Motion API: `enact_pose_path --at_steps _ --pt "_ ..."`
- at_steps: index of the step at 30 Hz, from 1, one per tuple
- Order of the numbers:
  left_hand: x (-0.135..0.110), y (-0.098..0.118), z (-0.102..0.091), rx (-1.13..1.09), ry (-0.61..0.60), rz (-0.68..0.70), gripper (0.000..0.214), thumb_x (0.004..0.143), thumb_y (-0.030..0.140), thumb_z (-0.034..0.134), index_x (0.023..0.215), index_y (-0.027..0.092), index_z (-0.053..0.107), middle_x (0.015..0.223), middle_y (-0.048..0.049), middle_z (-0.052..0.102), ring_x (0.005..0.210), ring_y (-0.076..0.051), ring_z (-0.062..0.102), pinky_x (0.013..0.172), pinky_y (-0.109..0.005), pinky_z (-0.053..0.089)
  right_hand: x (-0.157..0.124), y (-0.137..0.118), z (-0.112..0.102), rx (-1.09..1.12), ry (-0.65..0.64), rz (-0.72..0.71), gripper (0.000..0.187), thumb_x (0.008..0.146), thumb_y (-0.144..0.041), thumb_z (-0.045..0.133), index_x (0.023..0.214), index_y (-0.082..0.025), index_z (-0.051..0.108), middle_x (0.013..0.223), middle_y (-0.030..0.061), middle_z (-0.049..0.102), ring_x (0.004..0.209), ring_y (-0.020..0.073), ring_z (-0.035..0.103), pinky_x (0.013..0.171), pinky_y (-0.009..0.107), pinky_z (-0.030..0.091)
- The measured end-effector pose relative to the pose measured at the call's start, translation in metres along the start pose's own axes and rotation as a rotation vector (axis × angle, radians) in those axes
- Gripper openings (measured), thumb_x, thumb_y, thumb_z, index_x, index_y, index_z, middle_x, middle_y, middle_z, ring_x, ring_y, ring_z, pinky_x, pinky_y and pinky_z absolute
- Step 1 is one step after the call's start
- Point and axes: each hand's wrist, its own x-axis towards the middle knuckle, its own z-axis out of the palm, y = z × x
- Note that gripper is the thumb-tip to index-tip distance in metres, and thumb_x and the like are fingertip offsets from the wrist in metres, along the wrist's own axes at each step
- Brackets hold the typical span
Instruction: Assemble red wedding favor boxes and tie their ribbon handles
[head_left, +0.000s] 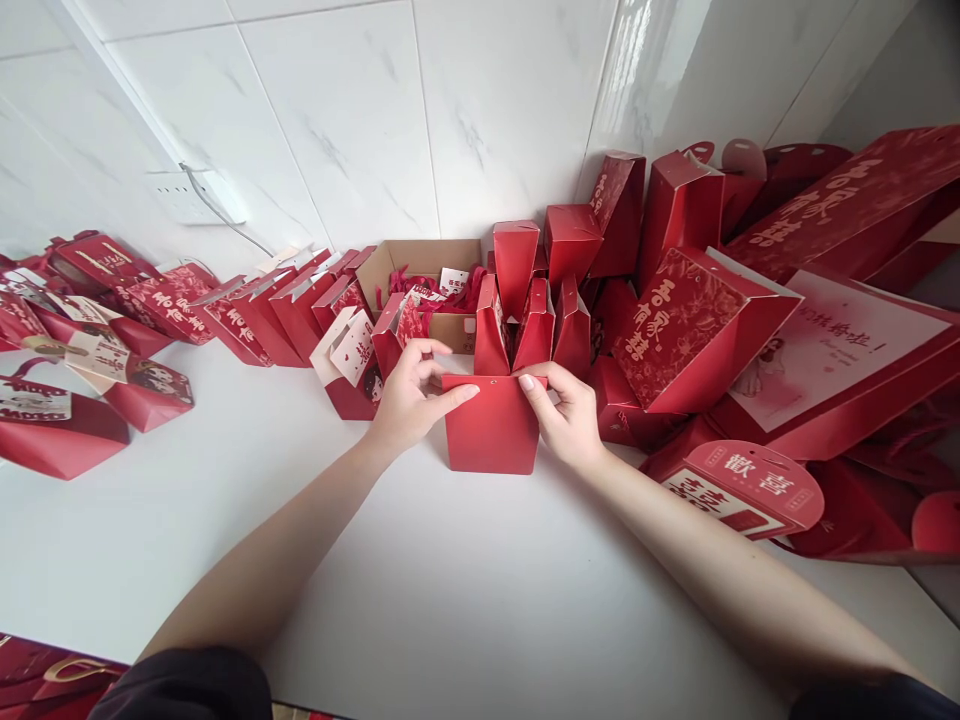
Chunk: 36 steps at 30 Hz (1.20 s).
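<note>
Upright in front of me on the white table stands a red paper gift box (492, 430), its plain side facing me and a small hole near its top edge. My left hand (412, 400) pinches the top left corner, thumb on the near face. At the top right corner, the thumb and fingers of my right hand (562, 412) are closed on the same edge. The far side of this box is hidden. Just behind it stand several small red boxes (491, 330), and a red box with a white tag (358, 345) is beyond my left hand.
An open cardboard carton (367, 277) against the tiled wall holds red ribbons and tags. Many red gift boxes (697, 320) are piled on the right. More line the left side, including a tagged red box (64, 440). A wall socket (169, 195) has a grey cable.
</note>
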Motion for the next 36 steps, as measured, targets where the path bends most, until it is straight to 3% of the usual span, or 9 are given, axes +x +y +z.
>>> enact_pose_path --at_steps 3,6,9,13,18,21,27,32,36 --pt "0.001 0.0 -0.002 0.192 -0.015 0.107 0.024 0.079 0.038 0.073 0.096 0.022 0.071 0.086 -0.0013 0.061 0.076 -0.013 0.06 0.066 -0.025 0.05 0.003 0.001 0.0 -0.004 0.019 -0.037 0.029 0.095 -0.038 0.055 0.072 -0.022 0.061 0.082 0.004 0.055 0.079 0.0185 0.056 0.07 0.033 0.048" --pt "0.001 0.002 -0.004 0.278 -0.016 0.151 0.022 0.079 0.041 0.073 0.076 0.019 0.074 0.095 -0.0039 0.06 0.085 -0.016 0.061 0.07 -0.027 0.05 0.006 0.0 0.0 0.059 -0.028 -0.023 0.033 0.097 -0.038 0.052 0.069 -0.021 0.056 0.08 0.0034 0.056 0.077 0.0178 0.055 0.07 0.033 0.046" --pt "-0.001 0.006 -0.003 0.215 -0.073 0.098 0.022 0.082 0.041 0.071 0.085 0.02 0.075 0.1 -0.0048 0.066 0.092 -0.019 0.063 0.081 -0.031 0.051 0.005 -0.001 -0.001 0.151 -0.082 0.041 0.036 0.098 -0.041 0.048 0.07 -0.021 0.055 0.076 0.0025 0.057 0.074 0.0171 0.054 0.07 0.032 0.044" --pt "-0.008 0.01 0.004 0.091 -0.149 0.067 0.026 0.093 0.041 0.058 0.104 0.021 0.069 0.105 -0.0058 0.069 0.097 -0.02 0.063 0.082 -0.029 0.049 0.002 -0.003 0.001 0.309 -0.167 0.191 0.042 0.098 -0.048 0.045 0.067 -0.02 0.051 0.071 0.0006 0.051 0.07 0.0159 0.051 0.068 0.03 0.043" --pt "-0.013 0.007 0.011 0.062 -0.155 0.088 0.026 0.098 0.042 0.047 0.095 0.02 0.059 0.089 -0.0024 0.062 0.078 -0.014 0.057 0.069 -0.025 0.044 -0.006 -0.008 0.009 0.371 -0.135 0.231 0.04 0.101 -0.047 0.038 0.071 -0.021 0.046 0.074 -0.0008 0.048 0.072 0.0148 0.047 0.073 0.029 0.04" --pt "-0.014 0.007 0.011 0.096 -0.149 0.084 0.026 0.098 0.043 0.046 0.09 0.02 0.054 0.083 -0.0006 0.057 0.071 -0.012 0.052 0.064 -0.025 0.04 -0.01 -0.008 0.012 0.356 -0.149 0.255 0.032 0.098 -0.047 0.045 0.079 -0.023 0.047 0.076 -0.002 0.05 0.071 0.0145 0.046 0.07 0.028 0.038" --pt "-0.011 0.013 0.012 0.106 -0.084 0.064 0.029 0.095 0.041 0.052 0.078 0.018 0.052 0.071 0.0022 0.05 0.064 -0.01 0.045 0.06 -0.023 0.035 -0.008 -0.004 0.014 0.41 -0.157 0.298 0.032 0.096 -0.048 0.05 0.077 -0.023 0.045 0.072 -0.0036 0.049 0.067 0.0132 0.044 0.065 0.026 0.036" --pt "-0.008 0.004 0.02 -0.13 0.073 -0.074 0.031 0.082 0.045 0.069 0.072 0.016 0.063 0.068 0.001 0.058 0.064 -0.011 0.051 0.06 -0.022 0.04 -0.001 -0.011 0.016 0.52 -0.141 0.332 0.03 0.094 -0.046 0.054 0.077 -0.022 0.053 0.079 -0.0015 0.053 0.076 0.0138 0.049 0.073 0.026 0.04" --pt "-0.011 0.001 0.026 -0.172 0.154 -0.136 0.036 0.08 0.05 0.07 0.068 0.016 0.065 0.063 0.0016 0.056 0.06 -0.01 0.049 0.056 -0.023 0.038 -0.002 -0.019 0.016 0.539 -0.089 0.416 0.035 0.092 -0.047 0.058 0.07 -0.02 0.052 0.069 -0.0033 0.046 0.065 0.0114 0.041 0.064 0.024 0.036"
